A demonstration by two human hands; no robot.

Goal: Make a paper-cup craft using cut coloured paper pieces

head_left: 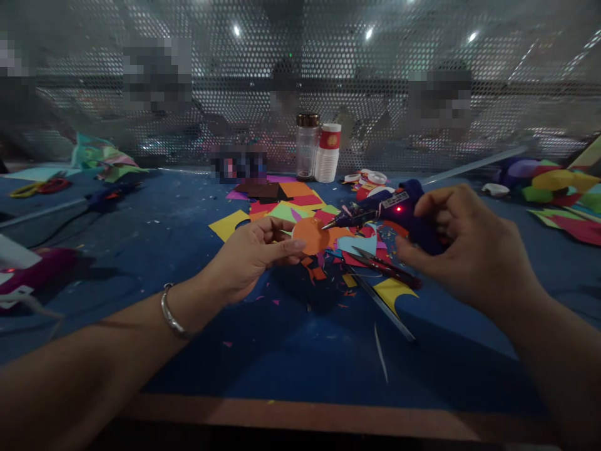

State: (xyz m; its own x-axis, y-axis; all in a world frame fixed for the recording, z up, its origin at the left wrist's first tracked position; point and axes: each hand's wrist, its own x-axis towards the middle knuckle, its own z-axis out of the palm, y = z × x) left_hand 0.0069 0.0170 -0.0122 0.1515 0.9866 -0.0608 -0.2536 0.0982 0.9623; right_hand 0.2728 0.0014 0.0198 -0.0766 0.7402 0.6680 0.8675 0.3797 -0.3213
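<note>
My left hand, with a metal bangle on the wrist, pinches an orange paper disc above the blue table. My right hand is wrapped round the handle of a dark blue glue gun whose red light glows. The gun's nozzle points left and sits just at the disc's upper right edge. Small scissors lie on the table below the gun, among coloured paper scraps.
A clear jar and a stack of paper cups stand at the back by a perforated metal screen. More paper lies far right. Yellow-handled scissors lie far left. Another glue gun rests at the left edge. People sit behind the screen.
</note>
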